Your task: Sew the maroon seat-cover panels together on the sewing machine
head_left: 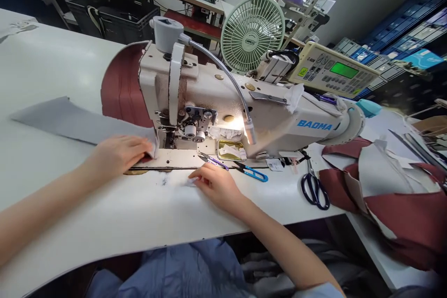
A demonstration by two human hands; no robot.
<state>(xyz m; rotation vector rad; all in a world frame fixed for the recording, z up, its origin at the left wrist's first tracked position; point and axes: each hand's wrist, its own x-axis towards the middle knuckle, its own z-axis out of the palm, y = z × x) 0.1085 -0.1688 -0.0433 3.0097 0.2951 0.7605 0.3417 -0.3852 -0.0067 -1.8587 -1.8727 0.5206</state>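
Note:
My left hand [117, 156] is closed on the near right end of a long fabric strip [70, 114], pale grey on its upper face, beside the needle area of the sewing machine [216, 98]. A little red shows under those fingers. In front of the machine bed, the thumb and fingers of my right hand [218, 188] pinch a small whitish scrap [190, 181], blurred at its edges. Just beyond that hand lie purple thread snips [217, 162] and blue thread snips [254, 173]. A curved red fabric piece [124, 86] stands behind the strip.
Black-handled scissors [314, 191] lie at the right on the white table [146, 223]. Red and grey fabric pieces [398, 195] are heaped further right. A small tin [231, 150] sits on the machine bed. Behind are a green fan [253, 32] and a control panel [333, 70].

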